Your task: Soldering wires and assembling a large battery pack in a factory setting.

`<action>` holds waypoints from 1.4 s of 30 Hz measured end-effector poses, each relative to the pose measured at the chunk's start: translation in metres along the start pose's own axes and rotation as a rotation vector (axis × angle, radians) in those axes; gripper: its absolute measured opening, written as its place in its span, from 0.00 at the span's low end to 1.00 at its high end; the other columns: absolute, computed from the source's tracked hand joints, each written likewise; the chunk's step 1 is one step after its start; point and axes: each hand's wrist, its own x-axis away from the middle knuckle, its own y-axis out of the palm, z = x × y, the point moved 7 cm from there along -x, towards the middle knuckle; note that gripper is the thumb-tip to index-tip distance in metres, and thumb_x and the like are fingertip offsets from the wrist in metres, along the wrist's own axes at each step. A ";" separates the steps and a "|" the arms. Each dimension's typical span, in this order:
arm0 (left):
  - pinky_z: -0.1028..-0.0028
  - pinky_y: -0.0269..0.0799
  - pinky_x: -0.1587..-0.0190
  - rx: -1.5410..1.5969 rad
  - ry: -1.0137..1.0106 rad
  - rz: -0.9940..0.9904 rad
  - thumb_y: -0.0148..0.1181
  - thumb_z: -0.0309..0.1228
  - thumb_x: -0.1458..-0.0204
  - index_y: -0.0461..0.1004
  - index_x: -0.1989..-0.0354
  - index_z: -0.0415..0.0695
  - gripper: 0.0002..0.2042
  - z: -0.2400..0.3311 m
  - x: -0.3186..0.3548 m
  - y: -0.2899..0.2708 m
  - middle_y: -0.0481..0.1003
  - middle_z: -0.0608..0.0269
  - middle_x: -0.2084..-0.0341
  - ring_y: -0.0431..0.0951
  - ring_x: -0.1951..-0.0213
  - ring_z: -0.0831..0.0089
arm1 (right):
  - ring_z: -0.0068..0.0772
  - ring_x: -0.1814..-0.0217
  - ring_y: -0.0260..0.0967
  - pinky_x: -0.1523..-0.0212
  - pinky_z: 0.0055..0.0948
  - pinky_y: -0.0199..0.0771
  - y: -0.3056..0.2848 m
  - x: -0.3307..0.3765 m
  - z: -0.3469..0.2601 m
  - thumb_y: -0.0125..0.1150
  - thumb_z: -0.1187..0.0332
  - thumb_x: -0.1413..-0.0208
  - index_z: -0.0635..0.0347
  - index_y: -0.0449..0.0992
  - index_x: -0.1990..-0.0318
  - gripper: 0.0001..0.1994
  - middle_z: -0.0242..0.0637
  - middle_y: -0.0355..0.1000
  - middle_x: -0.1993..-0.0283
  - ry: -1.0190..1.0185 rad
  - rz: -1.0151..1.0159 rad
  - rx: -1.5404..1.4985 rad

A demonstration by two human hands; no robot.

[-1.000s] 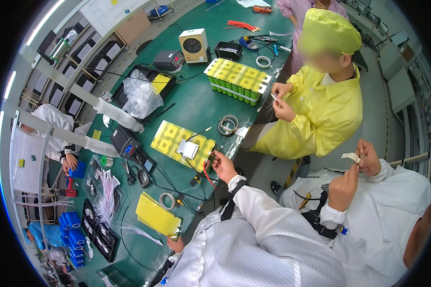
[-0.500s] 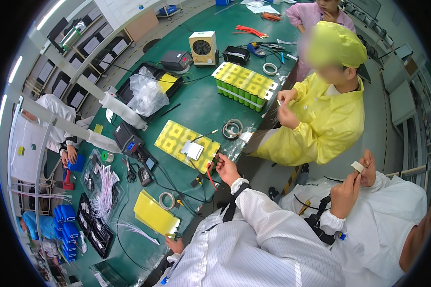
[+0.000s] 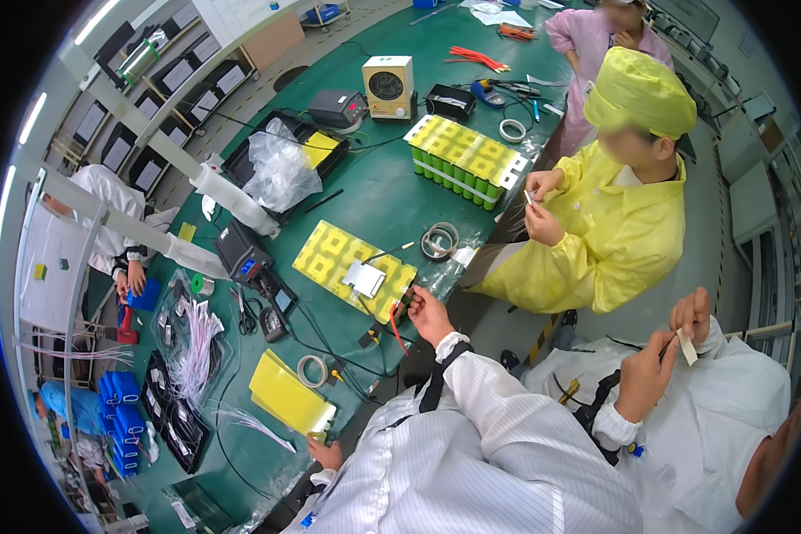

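Almost nothing has moved since the earlier frames: our right hand (image 3: 432, 313) stays at the near edge of the flat yellow battery pack (image 3: 334, 254), and only the view has drifted a little. The fingers of this hand are curled around a thin red wire (image 3: 394, 325), which hangs down from the pack's corner over the edge of the green tabletop (image 3: 374, 191). A small grey plate (image 3: 365, 278) lies on the pack, just beside the hand. Our left hand (image 3: 327, 454) rests lower at the tabletop edge, near a stack of yellow sheets (image 3: 285, 400) and a tape roll (image 3: 311, 370). It is half hidden by our sleeve, so we cannot tell if it is open or closed. Because the pack did not shift and the grip is the same, we judge that the work on the wire is a slow, fine one and is not finished. To our right, a co-worker in white holds a small white strip (image 3: 686, 346) with both hands, and a person in yellow sits beyond.
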 end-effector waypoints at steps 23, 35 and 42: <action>0.53 0.53 0.46 -0.069 0.001 0.053 0.61 0.26 0.70 0.45 0.39 0.39 0.44 0.017 0.003 0.000 0.56 0.39 0.51 0.58 0.49 0.42 | 0.20 0.74 0.56 0.70 0.21 0.60 0.001 0.002 -0.004 0.59 0.68 0.50 0.55 0.69 0.70 0.05 0.24 0.60 0.76 0.047 -0.061 -0.001; 0.54 0.55 0.47 -0.164 -0.061 0.031 0.61 0.26 0.71 0.46 0.40 0.40 0.44 0.003 -0.017 0.014 0.58 0.40 0.53 0.60 0.51 0.42 | 0.14 0.75 0.55 0.74 0.17 0.57 0.001 0.002 -0.011 0.59 0.65 0.48 0.53 0.71 0.71 0.05 0.20 0.61 0.76 0.019 -0.086 0.057; 0.54 0.58 0.49 -0.167 -0.129 0.050 0.61 0.31 0.72 0.45 0.38 0.45 0.46 -0.023 -0.028 0.020 0.60 0.44 0.54 0.62 0.52 0.43 | 0.15 0.75 0.55 0.74 0.17 0.57 0.009 0.001 0.001 0.58 0.63 0.47 0.53 0.71 0.69 0.06 0.20 0.60 0.76 0.049 -0.102 0.012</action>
